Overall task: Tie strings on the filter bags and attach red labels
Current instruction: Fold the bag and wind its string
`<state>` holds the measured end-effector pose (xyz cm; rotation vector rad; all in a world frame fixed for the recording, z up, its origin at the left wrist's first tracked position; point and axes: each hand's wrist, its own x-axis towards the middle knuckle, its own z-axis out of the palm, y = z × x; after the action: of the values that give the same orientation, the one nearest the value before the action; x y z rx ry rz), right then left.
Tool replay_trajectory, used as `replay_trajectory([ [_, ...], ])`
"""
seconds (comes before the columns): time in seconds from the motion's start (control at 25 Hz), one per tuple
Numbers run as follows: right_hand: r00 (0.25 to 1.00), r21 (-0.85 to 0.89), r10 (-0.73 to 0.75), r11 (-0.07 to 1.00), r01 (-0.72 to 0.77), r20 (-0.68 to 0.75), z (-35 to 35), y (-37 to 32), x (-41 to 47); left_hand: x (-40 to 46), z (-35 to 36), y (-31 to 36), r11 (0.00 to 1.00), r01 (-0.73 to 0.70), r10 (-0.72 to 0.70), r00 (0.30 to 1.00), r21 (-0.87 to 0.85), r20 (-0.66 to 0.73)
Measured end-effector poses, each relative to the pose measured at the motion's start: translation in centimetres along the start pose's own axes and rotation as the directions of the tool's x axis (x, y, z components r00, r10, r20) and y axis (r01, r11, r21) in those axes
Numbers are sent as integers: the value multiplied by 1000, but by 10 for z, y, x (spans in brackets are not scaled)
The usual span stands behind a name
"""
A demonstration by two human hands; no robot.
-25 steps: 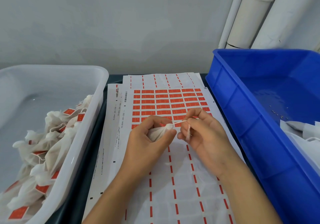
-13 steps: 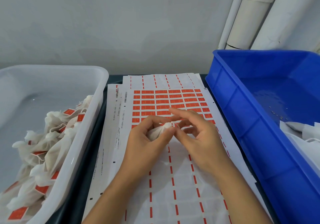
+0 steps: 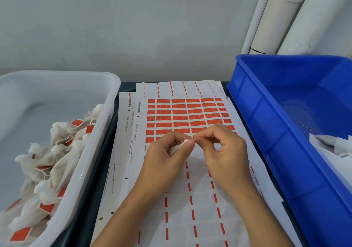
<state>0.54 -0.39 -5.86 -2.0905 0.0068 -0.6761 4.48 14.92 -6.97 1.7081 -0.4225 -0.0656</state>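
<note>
A dark tabletop (image 3: 112,136) runs along a pale grey wall (image 3: 133,27). Over its middle, the left hand (image 3: 167,162) is curled around one small white filter bag (image 3: 176,148), gripping it with the gathered neck poking out by the thumb. The right hand (image 3: 224,157) pinches at that neck, thumb and forefinger tips together; the string is too fine to make out. Both hands hover above a stack of label sheets (image 3: 190,218), at least three layers deep, the top one carrying six columns of red labels (image 3: 187,118). Two bins flank the sheets: a white tub (image 3: 106,117) on the left, heaped with tied, labelled bags (image 3: 47,170), too tangled to count, and a blue crate (image 3: 266,132) on the right, with white untied bags (image 3: 335,147) in it. Three white tubes (image 3: 282,18) lean behind the crate.
</note>
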Motion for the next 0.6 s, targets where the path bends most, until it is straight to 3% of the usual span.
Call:
replay_trajectory([
  [0.24, 994, -59, 3, 998, -10, -107, -1, 5, -2, -2, 2, 4, 999, 7, -7, 1000, 31, 8],
  [0.36, 983, 6, 81, 997, -81, -162, -2, 4, -1, -2, 2, 4, 998, 41, -41, 999, 47, -6],
  [0.44, 982, 75, 144, 988, -135, -121, -2, 2, 0, -3, 2, 4, 997, 60, -59, 998, 57, -15],
  [0.6, 994, 109, 108, 988, -106, -18, -4, 0, 2, -2, 1, 4, 997, 44, -43, 999, 61, -11],
])
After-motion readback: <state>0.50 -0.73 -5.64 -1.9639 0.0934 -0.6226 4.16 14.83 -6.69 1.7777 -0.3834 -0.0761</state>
